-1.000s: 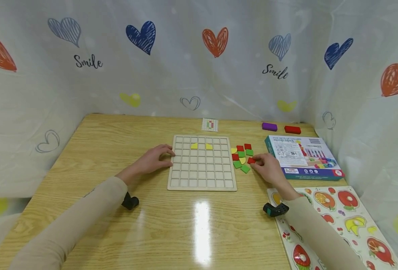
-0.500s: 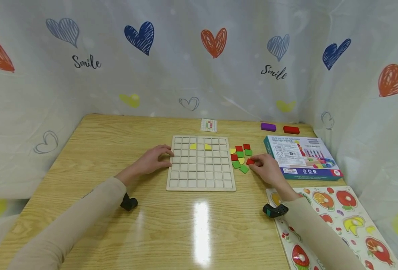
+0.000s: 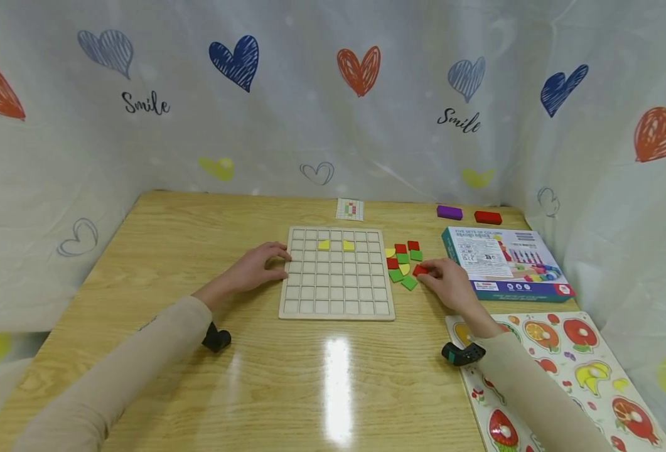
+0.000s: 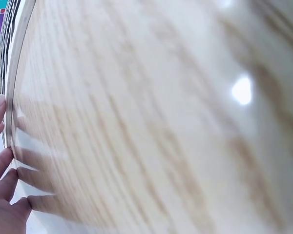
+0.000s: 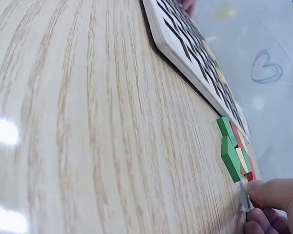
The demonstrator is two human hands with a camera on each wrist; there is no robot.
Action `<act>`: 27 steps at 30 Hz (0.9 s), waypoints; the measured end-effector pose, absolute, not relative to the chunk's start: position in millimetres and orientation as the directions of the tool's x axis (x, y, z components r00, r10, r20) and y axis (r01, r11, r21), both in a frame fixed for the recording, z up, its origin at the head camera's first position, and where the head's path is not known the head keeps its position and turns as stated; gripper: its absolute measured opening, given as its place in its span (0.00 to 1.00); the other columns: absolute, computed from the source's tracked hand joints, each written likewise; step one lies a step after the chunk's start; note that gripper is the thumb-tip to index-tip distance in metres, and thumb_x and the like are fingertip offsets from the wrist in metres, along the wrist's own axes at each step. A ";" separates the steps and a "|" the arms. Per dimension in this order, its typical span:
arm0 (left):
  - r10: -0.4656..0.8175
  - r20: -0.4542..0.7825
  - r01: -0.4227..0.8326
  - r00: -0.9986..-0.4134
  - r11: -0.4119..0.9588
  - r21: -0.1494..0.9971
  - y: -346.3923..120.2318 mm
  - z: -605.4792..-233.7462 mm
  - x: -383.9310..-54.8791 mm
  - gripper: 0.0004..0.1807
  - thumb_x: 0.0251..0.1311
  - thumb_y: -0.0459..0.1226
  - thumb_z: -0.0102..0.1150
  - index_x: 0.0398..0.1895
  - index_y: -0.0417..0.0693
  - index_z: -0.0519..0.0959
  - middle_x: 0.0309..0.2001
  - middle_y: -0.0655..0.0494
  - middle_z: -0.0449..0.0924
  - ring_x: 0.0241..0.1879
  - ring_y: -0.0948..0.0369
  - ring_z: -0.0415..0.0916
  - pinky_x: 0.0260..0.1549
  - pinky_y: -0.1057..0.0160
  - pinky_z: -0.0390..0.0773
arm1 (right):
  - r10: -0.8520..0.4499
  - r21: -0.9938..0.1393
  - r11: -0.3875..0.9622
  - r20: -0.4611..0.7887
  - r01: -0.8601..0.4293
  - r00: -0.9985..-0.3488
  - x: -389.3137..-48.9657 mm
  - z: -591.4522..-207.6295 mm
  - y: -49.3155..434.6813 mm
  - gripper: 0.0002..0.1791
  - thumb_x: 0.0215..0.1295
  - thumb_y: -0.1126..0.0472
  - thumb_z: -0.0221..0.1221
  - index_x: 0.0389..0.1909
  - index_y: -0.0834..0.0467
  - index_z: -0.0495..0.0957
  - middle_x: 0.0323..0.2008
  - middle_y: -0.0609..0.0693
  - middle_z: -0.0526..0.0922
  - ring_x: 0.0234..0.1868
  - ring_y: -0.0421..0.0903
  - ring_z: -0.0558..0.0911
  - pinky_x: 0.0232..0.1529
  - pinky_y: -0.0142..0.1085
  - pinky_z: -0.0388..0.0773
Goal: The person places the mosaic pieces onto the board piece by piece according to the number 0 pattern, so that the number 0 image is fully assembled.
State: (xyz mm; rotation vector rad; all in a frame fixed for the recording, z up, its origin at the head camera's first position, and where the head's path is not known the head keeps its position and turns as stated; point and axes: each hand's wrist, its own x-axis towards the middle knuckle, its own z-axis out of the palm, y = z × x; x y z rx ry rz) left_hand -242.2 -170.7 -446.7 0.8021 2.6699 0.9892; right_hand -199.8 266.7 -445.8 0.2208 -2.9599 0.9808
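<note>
A wooden grid board [image 3: 329,295] lies flat on the table, with two yellow tiles [image 3: 348,245] in its second row. My left hand [image 3: 258,267] rests with its fingertips against the board's left edge; the left wrist view shows fingers [image 4: 0,165] at the rim. Right of the board is a loose group of red, green and yellow tiles, among them a green tile [image 3: 409,284]. Thumb and fingers of my right hand [image 3: 448,282] pinch a red square tile [image 3: 420,270] at the right side of this group. The right wrist view partly hides that tile behind the thumb.
A small pattern card [image 3: 349,209] lies behind the board. Purple [image 3: 449,212] and red [image 3: 488,218] blocks sit at the back right, behind a flat toy box [image 3: 508,263]. A fruit puzzle board [image 3: 581,345] lies under the right forearm. Printed curtains enclose the table.
</note>
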 end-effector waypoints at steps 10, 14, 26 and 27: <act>0.553 0.016 0.430 -0.833 0.628 0.649 -171.4 -446.8 -243.7 0.20 0.63 0.40 0.64 0.56 0.42 0.78 0.68 0.40 0.64 0.70 0.42 0.57 0.67 0.43 0.57 | -0.128 -0.660 0.739 0.058 -0.134 -0.990 -202.9 -437.8 258.4 0.20 0.69 0.58 0.60 0.58 0.63 0.77 0.54 0.62 0.77 0.52 0.58 0.80 0.53 0.52 0.76; 0.554 0.017 0.431 -0.832 0.627 0.649 -172.0 -447.2 -242.9 0.20 0.63 0.39 0.64 0.56 0.42 0.78 0.68 0.40 0.64 0.70 0.42 0.56 0.67 0.42 0.57 | -0.164 -0.668 0.727 0.056 -0.159 -0.985 -210.8 -433.3 245.2 0.20 0.68 0.56 0.61 0.58 0.60 0.78 0.53 0.59 0.77 0.50 0.56 0.81 0.52 0.50 0.78; 0.537 0.011 0.412 -0.844 0.634 0.655 -171.2 -445.6 -240.4 0.19 0.64 0.39 0.63 0.56 0.42 0.78 0.68 0.40 0.64 0.70 0.43 0.56 0.68 0.43 0.56 | -0.304 -0.724 0.640 0.069 -0.258 -0.950 -244.8 -424.9 184.0 0.20 0.66 0.58 0.63 0.57 0.59 0.80 0.51 0.58 0.78 0.50 0.53 0.81 0.51 0.47 0.79; 0.535 0.013 0.412 -0.845 0.634 0.655 -170.9 -445.7 -240.2 0.19 0.64 0.39 0.64 0.56 0.42 0.78 0.68 0.40 0.64 0.70 0.43 0.56 0.68 0.43 0.56 | -0.309 -0.721 0.643 0.063 -0.257 -0.949 -248.6 -425.9 179.5 0.20 0.67 0.57 0.63 0.57 0.58 0.80 0.52 0.57 0.78 0.50 0.53 0.81 0.51 0.47 0.78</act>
